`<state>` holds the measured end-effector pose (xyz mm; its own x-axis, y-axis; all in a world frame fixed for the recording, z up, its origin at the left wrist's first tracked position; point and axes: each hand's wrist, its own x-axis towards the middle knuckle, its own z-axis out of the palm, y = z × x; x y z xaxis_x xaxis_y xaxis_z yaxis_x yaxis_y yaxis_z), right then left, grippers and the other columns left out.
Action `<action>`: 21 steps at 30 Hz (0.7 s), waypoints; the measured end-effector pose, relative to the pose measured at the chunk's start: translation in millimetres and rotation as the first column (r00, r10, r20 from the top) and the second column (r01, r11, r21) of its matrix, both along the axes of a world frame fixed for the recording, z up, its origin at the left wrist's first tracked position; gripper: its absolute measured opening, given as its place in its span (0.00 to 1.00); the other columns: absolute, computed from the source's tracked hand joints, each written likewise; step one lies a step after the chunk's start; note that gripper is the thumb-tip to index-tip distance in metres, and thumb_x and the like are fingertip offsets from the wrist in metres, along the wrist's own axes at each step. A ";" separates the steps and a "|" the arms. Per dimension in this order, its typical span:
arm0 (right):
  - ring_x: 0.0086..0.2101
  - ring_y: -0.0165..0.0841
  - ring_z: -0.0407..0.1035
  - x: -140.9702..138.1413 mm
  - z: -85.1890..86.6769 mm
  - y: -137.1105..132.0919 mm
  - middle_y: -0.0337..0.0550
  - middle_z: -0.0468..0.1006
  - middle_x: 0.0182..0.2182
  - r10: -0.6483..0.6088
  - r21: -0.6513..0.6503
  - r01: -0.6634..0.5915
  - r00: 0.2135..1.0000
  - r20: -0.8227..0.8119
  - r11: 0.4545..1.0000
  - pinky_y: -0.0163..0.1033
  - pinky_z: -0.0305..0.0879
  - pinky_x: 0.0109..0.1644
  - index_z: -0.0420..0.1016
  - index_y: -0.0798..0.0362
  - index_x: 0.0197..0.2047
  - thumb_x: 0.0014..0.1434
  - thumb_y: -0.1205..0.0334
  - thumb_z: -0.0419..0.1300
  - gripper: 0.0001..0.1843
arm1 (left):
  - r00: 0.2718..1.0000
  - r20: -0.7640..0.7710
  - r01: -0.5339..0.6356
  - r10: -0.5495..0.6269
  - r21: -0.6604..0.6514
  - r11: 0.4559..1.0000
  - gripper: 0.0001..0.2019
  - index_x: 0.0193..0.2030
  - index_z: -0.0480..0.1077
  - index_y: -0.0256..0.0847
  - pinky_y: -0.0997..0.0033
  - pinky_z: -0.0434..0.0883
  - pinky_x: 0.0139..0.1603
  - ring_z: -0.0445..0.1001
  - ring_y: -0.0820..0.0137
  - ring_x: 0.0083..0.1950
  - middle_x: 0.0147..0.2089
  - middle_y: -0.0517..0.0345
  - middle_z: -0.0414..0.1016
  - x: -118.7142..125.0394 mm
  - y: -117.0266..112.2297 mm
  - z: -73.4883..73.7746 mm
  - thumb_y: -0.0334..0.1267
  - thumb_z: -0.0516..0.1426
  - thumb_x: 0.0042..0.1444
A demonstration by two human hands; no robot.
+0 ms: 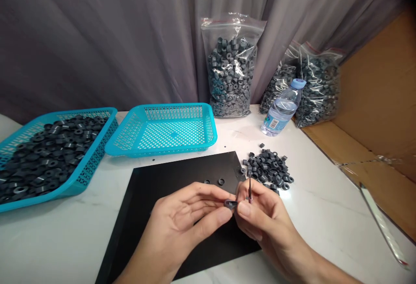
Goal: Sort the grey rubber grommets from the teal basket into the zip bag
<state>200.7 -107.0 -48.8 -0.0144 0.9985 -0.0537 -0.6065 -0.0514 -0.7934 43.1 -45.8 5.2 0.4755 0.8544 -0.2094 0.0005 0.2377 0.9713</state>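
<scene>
Above a black mat (156, 197), my left hand (177, 223) pinches a small dark grey plastic ring (230, 204) between thumb and fingertips. Close against it, my right hand (271, 217) is closed around a thin, dark pointed tool (250, 190) whose tip points up and away; its exact kind is unclear. The right thumb and fingertips meet the ring's right side, and that contact is partly hidden. Just beyond my fingers, a loose ring (221, 181) lies on the mat, with another to its left. A pile of grey plastic rings (269, 169) spreads past my right hand.
On the left, a blue basket (85, 162) is heaped with grey rings, beside a second blue basket (173, 150). Behind stand a zip bag of rings (231, 71), more bags (316, 89) and a water bottle (282, 109). A cardboard box (373, 102) borders the right.
</scene>
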 end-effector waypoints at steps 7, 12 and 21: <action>0.22 0.19 0.52 1.3 -5.8 2.3 0.30 0.65 0.26 -0.052 -0.003 0.053 0.995 0.090 0.999 0.27 0.46 0.22 0.72 0.51 0.44 0.59 0.60 0.70 0.13 | 0.992 0.056 0.118 -0.114 -0.079 0.990 0.09 0.39 0.82 0.38 0.78 0.78 0.40 0.81 0.71 0.34 0.32 0.54 0.84 -4.3 11.5 -17.5 0.40 0.67 0.55; 0.21 0.19 0.52 1.3 -7.3 1.4 0.31 0.64 0.25 -0.074 0.012 0.073 0.991 0.112 0.997 0.27 0.46 0.22 0.73 0.52 0.41 0.57 0.59 0.71 0.12 | 0.992 0.037 0.125 -0.123 -0.057 0.991 0.10 0.42 0.83 0.39 0.72 0.78 0.43 0.81 0.69 0.35 0.35 0.52 0.84 -5.1 9.4 -18.3 0.40 0.67 0.56; 0.21 0.19 0.52 1.9 -5.4 2.8 0.32 0.65 0.25 -0.065 0.004 0.065 0.987 0.144 0.998 0.28 0.46 0.22 0.73 0.52 0.42 0.59 0.56 0.69 0.13 | 0.991 0.053 0.122 -0.120 -0.044 0.992 0.08 0.42 0.83 0.40 0.75 0.78 0.42 0.81 0.70 0.36 0.35 0.54 0.84 -6.9 8.7 -20.7 0.39 0.66 0.57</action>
